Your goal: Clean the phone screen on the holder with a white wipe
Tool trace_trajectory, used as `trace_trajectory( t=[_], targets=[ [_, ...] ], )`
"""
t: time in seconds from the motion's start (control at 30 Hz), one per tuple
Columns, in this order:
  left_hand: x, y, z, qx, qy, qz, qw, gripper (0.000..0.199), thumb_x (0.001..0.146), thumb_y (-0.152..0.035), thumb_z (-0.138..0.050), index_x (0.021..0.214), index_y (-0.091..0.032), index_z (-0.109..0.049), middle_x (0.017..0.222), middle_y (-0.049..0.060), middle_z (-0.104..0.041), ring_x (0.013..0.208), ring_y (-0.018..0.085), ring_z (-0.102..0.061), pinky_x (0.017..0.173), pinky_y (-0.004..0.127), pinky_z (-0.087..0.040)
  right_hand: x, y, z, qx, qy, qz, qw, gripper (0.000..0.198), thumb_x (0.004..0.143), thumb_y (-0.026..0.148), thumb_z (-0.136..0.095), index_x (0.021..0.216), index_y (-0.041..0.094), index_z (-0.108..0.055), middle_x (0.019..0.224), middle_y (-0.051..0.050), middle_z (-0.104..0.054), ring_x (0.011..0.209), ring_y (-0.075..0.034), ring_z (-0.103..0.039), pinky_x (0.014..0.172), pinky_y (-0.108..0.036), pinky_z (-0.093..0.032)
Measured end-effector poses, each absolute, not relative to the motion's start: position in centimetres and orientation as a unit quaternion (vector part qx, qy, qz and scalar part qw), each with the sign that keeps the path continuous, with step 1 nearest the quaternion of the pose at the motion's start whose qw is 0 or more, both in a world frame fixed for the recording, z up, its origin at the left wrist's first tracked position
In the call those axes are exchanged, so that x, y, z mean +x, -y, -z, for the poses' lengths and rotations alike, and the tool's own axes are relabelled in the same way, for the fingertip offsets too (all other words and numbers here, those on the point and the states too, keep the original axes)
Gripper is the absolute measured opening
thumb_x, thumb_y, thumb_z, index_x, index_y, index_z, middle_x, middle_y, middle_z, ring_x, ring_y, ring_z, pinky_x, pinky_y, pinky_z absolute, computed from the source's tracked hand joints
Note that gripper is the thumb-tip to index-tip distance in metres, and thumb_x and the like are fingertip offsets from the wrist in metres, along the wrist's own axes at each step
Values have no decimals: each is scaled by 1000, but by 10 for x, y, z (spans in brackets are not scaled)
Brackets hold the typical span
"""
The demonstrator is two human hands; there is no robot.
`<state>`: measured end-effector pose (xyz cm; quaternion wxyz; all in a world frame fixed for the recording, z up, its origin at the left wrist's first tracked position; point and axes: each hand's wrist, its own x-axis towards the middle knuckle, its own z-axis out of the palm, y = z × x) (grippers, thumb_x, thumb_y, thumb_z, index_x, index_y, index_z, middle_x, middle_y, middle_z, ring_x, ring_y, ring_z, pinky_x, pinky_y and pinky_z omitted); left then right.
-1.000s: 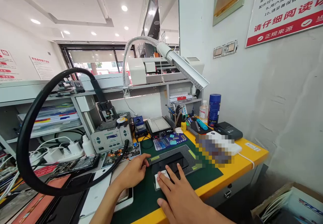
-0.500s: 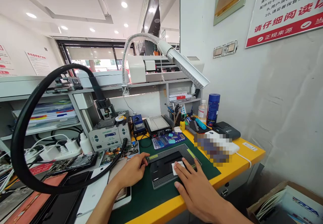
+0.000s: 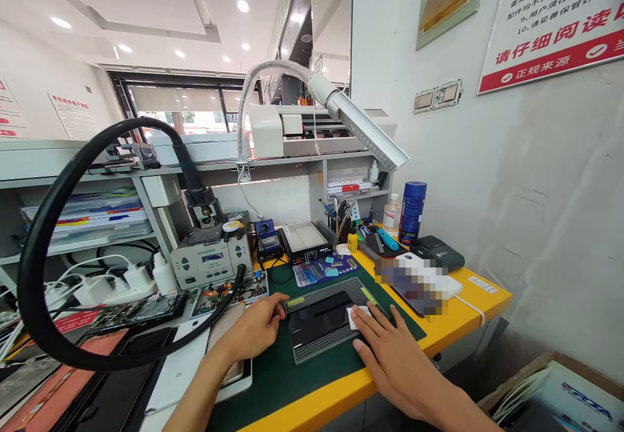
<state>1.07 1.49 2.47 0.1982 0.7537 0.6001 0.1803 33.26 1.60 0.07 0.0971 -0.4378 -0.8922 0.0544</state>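
Observation:
On the green work mat (image 3: 273, 380) lies a grey perforated pad (image 3: 322, 350), and a flat black phone-sized panel (image 3: 316, 321) rests on it. My right hand (image 3: 397, 354) lies over the panel's right end, fingers stretched forward. Under those fingertips is a folded white wipe (image 3: 351, 318), pressed against the black surface. My left hand (image 3: 258, 325) is at the pad's left edge, its fingers bent and their tips against that edge. How firmly it grips there is partly hidden.
Phones and a white tablet (image 3: 178, 370) lie left, beneath a thick black hose (image 3: 29, 263). Behind stand a grey soldering station (image 3: 209, 263) and a hot plate (image 3: 307, 243). To the right are a white power bank-like device (image 3: 439, 282), a blue can (image 3: 413, 214) and the yellow table edge (image 3: 312, 412).
My right hand has slid the white wipe a little to the right across the black panel. The left hand stays at the pad's left edge.

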Motion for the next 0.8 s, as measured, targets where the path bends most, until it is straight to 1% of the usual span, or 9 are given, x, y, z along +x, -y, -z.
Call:
trace_trajectory(
  t=[0.23,0.57,0.8],
  targets=[
    [11,-15,-24,755,-597,-187,198,44,91,-20,-46,134,-21,-57,112,7,-71,104,23,-64,86,29,-46,337,-18,6,-440,891,-53,96,60,108,53,-23,161,27,-34,166,-3,-32,154,-36,-25,122,-71,-19],
    [12,-14,-24,753,-599,-185,201,44,92,-18,-46,134,-22,-56,112,6,-70,105,23,-64,87,29,-46,332,-17,8,-450,887,-36,94,62,108,54,-23,159,21,-37,164,-7,-34,153,-37,-27,122,-71,-19],
    [13,-14,-26,750,-603,-176,205,41,93,-17,-44,131,-21,-58,112,7,-70,105,23,-64,86,29,-46,327,-25,5,-457,885,-33,78,66,107,56,-17,160,20,-35,165,-5,-32,154,-36,-22,122,-71,-16]
  ],
)
